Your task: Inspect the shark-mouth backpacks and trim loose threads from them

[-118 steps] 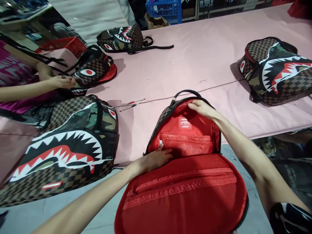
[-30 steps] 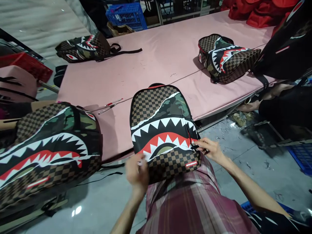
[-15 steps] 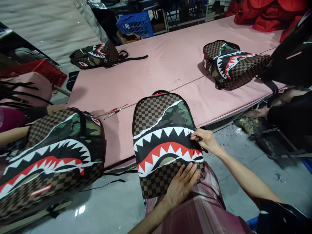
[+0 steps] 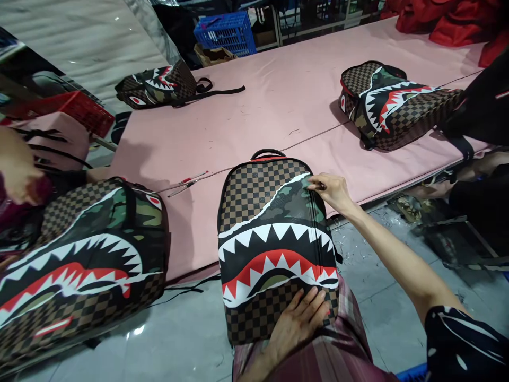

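Note:
A backpack (image 4: 274,223) with brown check, camouflage and a shark-mouth print stands upright on my lap, its top leaning toward the table edge. My left hand (image 4: 298,321) lies flat on its lower front, fingers stretched out. At the upper right of the front, my right hand (image 4: 330,190) pinches a small dark piece that looks like a zipper pull (image 4: 321,186). A vertical zipper line runs down the front below those fingers. The piece is mostly hidden by the fingers.
A pink-covered table (image 4: 254,116) lies ahead, with thin tweezers-like tools (image 4: 185,185) on it. Similar backpacks are at left (image 4: 91,254), far left (image 4: 159,85) and right (image 4: 397,103). Co-workers sit on both sides. A blue crate (image 4: 226,33) and red bags (image 4: 457,24) are behind.
My right hand has moved up along the zipper line to near the backpack's top. My left hand stays on the lower front. At left, a co-worker's hand has lifted off a backpack.

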A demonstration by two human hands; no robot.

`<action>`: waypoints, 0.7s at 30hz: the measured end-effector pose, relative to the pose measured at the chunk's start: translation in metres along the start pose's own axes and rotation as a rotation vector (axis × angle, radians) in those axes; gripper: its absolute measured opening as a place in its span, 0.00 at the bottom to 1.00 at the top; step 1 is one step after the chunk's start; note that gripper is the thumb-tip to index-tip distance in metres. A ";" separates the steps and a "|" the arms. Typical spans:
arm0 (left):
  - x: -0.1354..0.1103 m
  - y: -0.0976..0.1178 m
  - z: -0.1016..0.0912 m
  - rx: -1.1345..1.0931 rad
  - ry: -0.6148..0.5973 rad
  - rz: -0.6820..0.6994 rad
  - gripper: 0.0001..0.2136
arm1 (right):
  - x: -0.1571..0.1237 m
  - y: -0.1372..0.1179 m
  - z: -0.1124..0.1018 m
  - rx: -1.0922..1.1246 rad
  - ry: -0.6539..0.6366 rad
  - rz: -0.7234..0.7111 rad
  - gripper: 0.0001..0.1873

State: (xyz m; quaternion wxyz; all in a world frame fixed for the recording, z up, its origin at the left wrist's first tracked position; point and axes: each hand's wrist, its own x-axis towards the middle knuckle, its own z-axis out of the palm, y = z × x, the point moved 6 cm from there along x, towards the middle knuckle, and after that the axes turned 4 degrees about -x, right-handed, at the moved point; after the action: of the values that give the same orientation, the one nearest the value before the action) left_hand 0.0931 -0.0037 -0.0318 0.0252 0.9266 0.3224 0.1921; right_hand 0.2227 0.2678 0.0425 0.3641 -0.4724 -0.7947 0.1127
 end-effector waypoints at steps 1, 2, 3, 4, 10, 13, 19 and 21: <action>0.001 0.000 0.001 -0.008 -0.037 0.005 0.14 | -0.011 -0.004 0.001 -0.021 -0.015 -0.027 0.08; 0.002 0.000 0.002 -0.015 -0.074 0.013 0.15 | -0.023 -0.008 0.003 -0.048 -0.046 -0.044 0.10; 0.002 0.000 0.002 -0.022 -0.099 0.019 0.15 | -0.034 -0.011 0.006 -0.068 -0.085 -0.050 0.10; 0.002 0.000 0.002 -0.031 -0.119 0.024 0.16 | -0.044 -0.013 0.009 -0.065 -0.121 -0.050 0.11; 0.005 0.001 0.000 -0.056 -0.179 0.032 0.17 | -0.089 0.032 -0.014 0.365 0.196 0.401 0.14; 0.008 0.002 -0.003 -0.041 -0.183 0.040 0.17 | -0.132 0.071 -0.001 0.577 0.296 0.911 0.21; 0.007 0.004 -0.004 0.032 -0.120 0.053 0.16 | -0.194 0.066 0.075 0.794 0.077 1.132 0.29; 0.005 0.005 -0.002 0.049 -0.113 0.062 0.16 | -0.202 0.064 0.090 0.839 0.045 1.156 0.31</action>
State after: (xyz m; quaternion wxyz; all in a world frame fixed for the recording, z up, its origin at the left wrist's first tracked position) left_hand 0.0992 -0.0051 -0.0277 0.0147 0.9458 0.2961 0.1322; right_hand 0.2623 0.1481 -0.1509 0.4136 -0.6404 -0.2988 0.5741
